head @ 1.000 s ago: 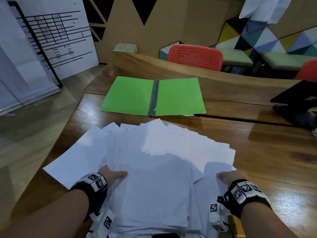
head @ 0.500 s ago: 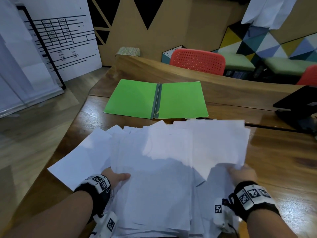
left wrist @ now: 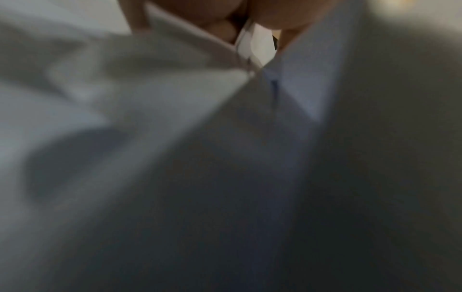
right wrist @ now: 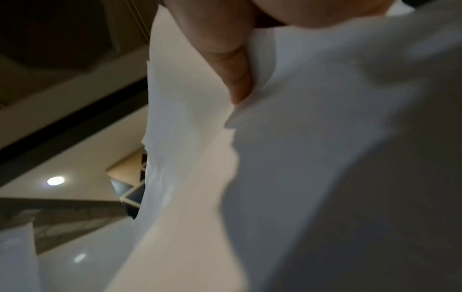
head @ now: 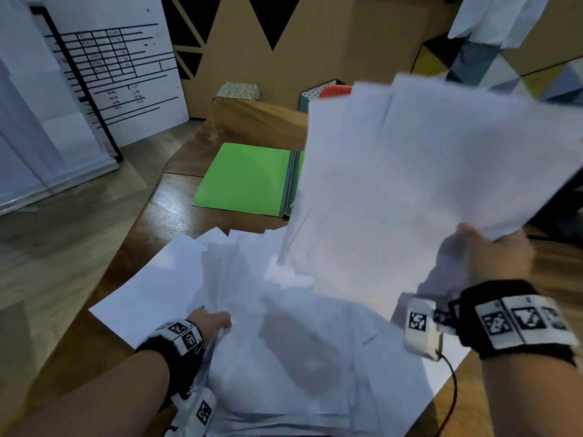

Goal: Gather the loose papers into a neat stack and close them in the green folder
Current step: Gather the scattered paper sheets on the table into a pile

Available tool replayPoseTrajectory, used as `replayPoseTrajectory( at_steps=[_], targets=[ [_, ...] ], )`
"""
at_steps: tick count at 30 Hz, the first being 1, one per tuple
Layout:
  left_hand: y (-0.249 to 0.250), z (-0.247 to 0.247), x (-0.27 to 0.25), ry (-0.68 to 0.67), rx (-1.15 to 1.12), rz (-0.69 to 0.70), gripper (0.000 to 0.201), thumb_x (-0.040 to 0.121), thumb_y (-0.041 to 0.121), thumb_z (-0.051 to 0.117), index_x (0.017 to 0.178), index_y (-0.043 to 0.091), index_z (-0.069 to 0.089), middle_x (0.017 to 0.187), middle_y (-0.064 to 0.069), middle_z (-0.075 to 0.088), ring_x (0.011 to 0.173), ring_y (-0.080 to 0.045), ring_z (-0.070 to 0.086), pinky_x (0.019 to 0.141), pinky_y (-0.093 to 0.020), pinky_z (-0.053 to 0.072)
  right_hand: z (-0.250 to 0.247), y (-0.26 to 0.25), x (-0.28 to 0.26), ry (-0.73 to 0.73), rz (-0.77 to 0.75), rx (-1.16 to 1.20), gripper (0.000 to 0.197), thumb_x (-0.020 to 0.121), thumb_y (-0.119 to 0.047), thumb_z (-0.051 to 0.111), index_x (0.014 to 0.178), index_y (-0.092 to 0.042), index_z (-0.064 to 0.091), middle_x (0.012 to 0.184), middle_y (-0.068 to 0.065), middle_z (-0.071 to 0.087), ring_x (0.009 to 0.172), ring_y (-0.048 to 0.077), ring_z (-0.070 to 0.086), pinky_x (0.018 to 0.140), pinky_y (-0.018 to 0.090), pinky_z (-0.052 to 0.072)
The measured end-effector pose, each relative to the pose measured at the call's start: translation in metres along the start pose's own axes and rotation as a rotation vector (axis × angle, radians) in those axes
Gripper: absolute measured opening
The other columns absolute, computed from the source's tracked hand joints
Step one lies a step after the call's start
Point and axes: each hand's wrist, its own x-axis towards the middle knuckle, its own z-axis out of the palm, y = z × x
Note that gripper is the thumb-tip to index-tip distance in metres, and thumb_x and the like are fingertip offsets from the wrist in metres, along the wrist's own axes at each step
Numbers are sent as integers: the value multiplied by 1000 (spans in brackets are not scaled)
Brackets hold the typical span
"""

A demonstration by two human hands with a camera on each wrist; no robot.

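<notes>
Wooden table [head: 151, 234], papers [head: 426, 171] seemingly raised

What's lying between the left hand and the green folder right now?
Fanned loose white papers, then a bare strip of wooden table before the open green folder; the head view shows it.

I see a wooden desk [head: 176, 200], glossy under the room light. Left, a white board [head: 126, 67] with black ruled tables leans by the wall. A small woven box [head: 237, 90] sits beyond the desk's far edge; a red chair [head: 335, 90] peeks out behind.
</notes>
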Motion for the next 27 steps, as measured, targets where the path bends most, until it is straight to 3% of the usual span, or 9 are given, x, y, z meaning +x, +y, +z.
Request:
replayPoseTrajectory(
  at_steps=[2, 4, 6, 10, 14, 16, 18, 22, 27],
  targets=[
    [-1, 1, 0, -18, -113, 7, 51, 47, 24, 72, 86, -5, 59, 41, -8, 61, 61, -26, 49, 58, -30, 40, 12, 25, -13, -204, 76, -165, 27, 81, -16, 64, 106, -5, 65, 103, 9, 69, 91, 27, 63, 71, 29, 40],
    [-5, 3, 8, -13, -284, 25, 96, 50, 55, 79, 123, -2, 52, 99, -22, 69, 95, -34, 59, 90, -39, 47, 21, 50, -24, -362, 164, -326, 27, 85, -10, 61, 107, 5, 63, 109, 18, 66, 100, 32, 62, 79, 32, 43],
    [-5, 3, 5, -8, -343, 53, 95, 62, 64, 67, 133, 4, 46, 136, -18, 52, 124, -34, 48, 109, -41, 33, 30, 78, -36, -453, 237, -368, 29, 81, -7, 65, 107, 6, 62, 109, 23, 66, 96, 34, 62, 83, 37, 49],
    [-8, 4, 4, 8, -232, 78, 58, 82, 36, 63, 127, 0, 52, 132, -18, 54, 113, -30, 53, 89, -30, 36, 48, 108, -61, -572, 360, -410, 56, 76, -15, 72, 125, 2, 50, 117, 21, 61, 105, 34, 60, 92, 38, 48],
    [-10, 3, 3, 7, -154, 139, 80, 62, 45, 78, 124, 0, 54, 126, -18, 60, 104, -28, 56, 90, -33, 42, 63, 104, -87, -679, 335, -515, 63, 90, -18, 54, 145, -3, 28, 149, 18, 37, 135, 32, 38, 106, 36, 33],
    [-11, 2, 7, 0, -134, 151, 84, 52, 42, 83, 120, 0, 57, 122, -18, 62, 104, -27, 58, 93, -35, 44, 69, 101, -99, -830, 265, -573, 52, 91, -16, 50, 139, -1, 39, 140, 18, 47, 132, 32, 42, 106, 36, 34],
    [-11, 1, 6, -18, -108, 172, 54, 67, 18, 80, 114, -1, 61, 118, -19, 64, 96, -24, 57, 88, -32, 42, 69, 97, -99, -896, 202, -594, 39, 89, -15, 52, 126, -1, 55, 121, 17, 60, 121, 32, 52, 99, 33, 39],
    [-14, 0, 12, -9, -56, 175, 49, 72, 15, 77, 115, -2, 60, 112, -18, 65, 91, -24, 57, 83, -30, 41, 37, 101, -66, -594, 310, -796, 55, 84, -33, 57, 137, -20, 46, 139, 15, 47, 122, 37, 48, 102, 40, 41],
    [-16, -1, 17, 2, -48, 166, 55, 69, 18, 79, 116, -3, 58, 113, -16, 65, 95, -27, 57, 85, -32, 42, -2, 114, -44, -321, 644, -813, 82, 75, -23, 71, 141, -6, 25, 140, 23, 31, 117, 44, 46, 85, 42, 45]
  ],
)
